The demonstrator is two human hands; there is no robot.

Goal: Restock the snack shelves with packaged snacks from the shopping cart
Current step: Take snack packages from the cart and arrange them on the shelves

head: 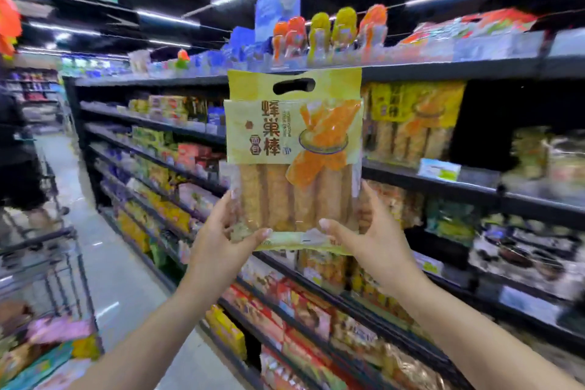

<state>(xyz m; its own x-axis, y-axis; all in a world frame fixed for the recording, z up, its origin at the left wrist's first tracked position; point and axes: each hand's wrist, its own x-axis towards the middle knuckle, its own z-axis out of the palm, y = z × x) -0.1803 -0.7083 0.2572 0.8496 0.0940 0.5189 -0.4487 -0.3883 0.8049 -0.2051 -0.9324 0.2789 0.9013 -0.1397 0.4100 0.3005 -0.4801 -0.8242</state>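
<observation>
Supermarket shelves [443, 71] run along our right, already crowded with packets. Our left hand [221, 231] and right hand [364, 241] pinch the bottom corners of a yellow snack bag [294, 149], thumbs in front, fingers behind, holding it upright before the second shelf, beside matching bags [414, 123]. It is not yet shelved. Our cart [47, 294], at left, holds more packets, so much restocking seems left.
</observation>
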